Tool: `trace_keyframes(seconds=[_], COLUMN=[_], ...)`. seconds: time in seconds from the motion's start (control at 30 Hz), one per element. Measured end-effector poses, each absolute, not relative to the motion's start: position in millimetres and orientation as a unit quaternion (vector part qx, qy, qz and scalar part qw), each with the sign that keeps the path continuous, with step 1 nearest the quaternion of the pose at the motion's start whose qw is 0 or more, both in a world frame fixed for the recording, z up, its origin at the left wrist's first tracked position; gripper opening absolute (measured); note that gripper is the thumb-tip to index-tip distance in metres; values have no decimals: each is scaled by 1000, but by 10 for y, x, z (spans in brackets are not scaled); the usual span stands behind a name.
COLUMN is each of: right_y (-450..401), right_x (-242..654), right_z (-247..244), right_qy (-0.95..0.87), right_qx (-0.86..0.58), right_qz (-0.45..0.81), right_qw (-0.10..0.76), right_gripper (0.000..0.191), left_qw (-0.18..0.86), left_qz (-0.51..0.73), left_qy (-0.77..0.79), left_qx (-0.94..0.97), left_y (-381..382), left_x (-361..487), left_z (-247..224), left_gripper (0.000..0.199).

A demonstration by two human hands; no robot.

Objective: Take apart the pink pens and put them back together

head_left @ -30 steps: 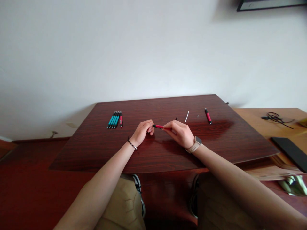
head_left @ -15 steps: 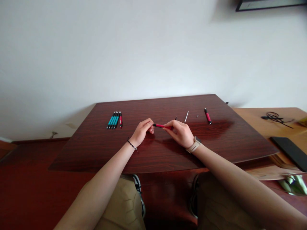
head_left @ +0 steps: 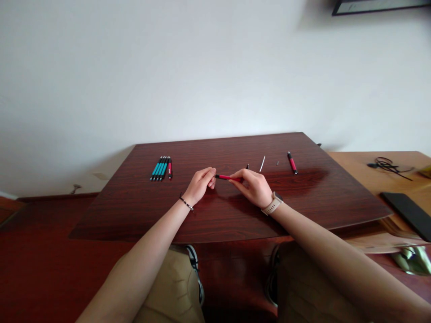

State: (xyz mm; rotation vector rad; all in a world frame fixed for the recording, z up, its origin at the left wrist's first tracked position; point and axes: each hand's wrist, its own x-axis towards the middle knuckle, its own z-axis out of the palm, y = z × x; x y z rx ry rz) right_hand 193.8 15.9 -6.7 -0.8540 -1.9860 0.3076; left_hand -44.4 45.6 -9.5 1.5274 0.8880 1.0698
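Note:
Between my hands, over the middle of the dark wood table, a red and black pen lies roughly level. My left hand is closed round its black left end. The fingertips of my right hand pinch its red barrel. Just past my right hand are a small black piece, partly hidden, a thin white ink refill and a tiny dark part. Farther right lies another red pen. On the left, several teal pens lie side by side with one red pen.
A lighter wooden table adjoins on the right, bearing a coiled black cable and a black flat object. Behind the dark table rises a white wall. Below its front edge are my knees.
Very little differs. The fingers of my left hand have shifted slightly at the pen's black end; my right hand keeps its pinch in the same place.

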Motion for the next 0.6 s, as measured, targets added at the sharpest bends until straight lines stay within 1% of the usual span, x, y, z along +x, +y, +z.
trace_keyframes(seconds=[0.1,0.2,0.3,0.6], right_y=[160,163,166,160], right_x=[1939,1946,1947,1939], right_z=[-67,-73,-79,-60], right_qy=[-806,-806,-807,-809], right_qx=[-349,-351,-351,-346], right_qz=[128,124,121,124], right_qw=[461,459,460,459], right_gripper=[9,8,7,7], left_qw=[524,538,526,494], left_qz=[441,423,420,425], left_qy=[363,344,344,389], left_qx=[632,643,655,651], left_y=[464,460,446,450], left_x=[-456,-478,-482,-444], left_z=[-110,-100,-69,-94], left_gripper=[44,38,36,56])
